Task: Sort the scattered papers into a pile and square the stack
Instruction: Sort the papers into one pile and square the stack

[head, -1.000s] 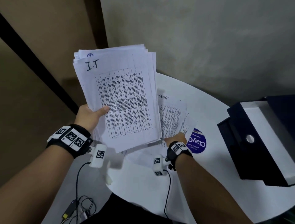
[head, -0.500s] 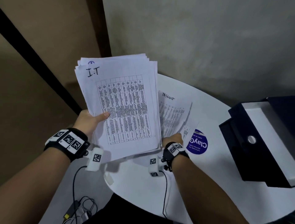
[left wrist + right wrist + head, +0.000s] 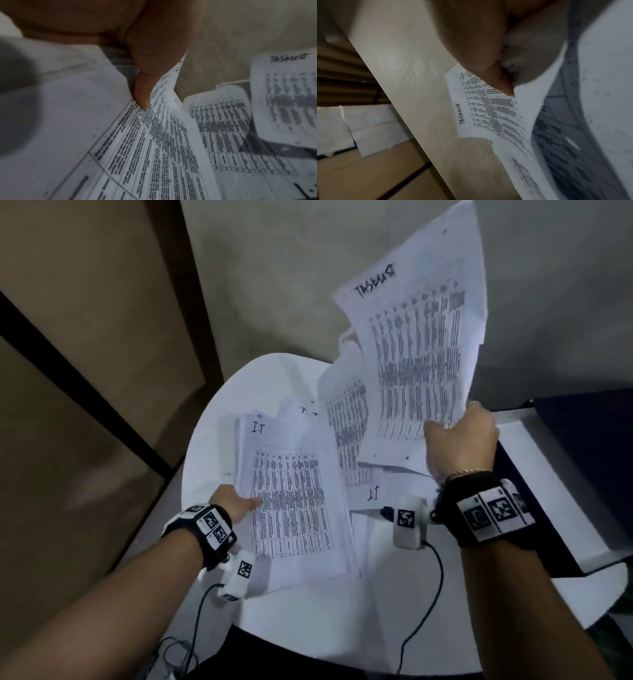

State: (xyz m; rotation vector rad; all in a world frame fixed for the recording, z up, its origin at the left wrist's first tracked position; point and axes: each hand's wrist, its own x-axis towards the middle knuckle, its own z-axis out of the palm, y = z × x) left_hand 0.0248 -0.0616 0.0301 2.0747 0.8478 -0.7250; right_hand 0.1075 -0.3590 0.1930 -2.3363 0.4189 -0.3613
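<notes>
— Papers, item one: where does the thick stack [image 3: 294, 505] sit, and what is it?

— Thick stack: white printed sheets, top page a dense table headed "I.T" in pen, edges uneven and fanned. It lies low over the counter [image 3: 219, 419], a round white top with a smooth surface. The left hand [image 3: 236, 503] grasps its left edge, thumb [image 3: 142, 94] pressed on the top page, fingers hidden beneath. A second ago this stack was raised upright in front of the wall; now it is lowered and tilted nearly flat.

— Item two?

— Lifted sheaf [image 3: 418, 344]: a few thin sheets, top one headed with a handwritten word I read as "TASKLIST", curling and bowed in the air. The right hand [image 3: 460, 443] pinches its lower corner between thumb and curled fingers. Earlier that hand was down on the counter among the loose sheets; it is now raised to the right with the sheaf held high.

— What remains on the counter?

— Loose sheets [image 3: 346, 440], overlapping between the two hands; exact count cannot be told, at least three visible, one more marked "I.T". Same printed-table pattern.

— Other entries?

— One dark box [image 3: 582, 474] with a white panel, at the right rim. Two wrist bands with black-and-white square markers, one per wrist, each with a white camera module and black cable. The blue round sticker seen before is now covered.
</notes>
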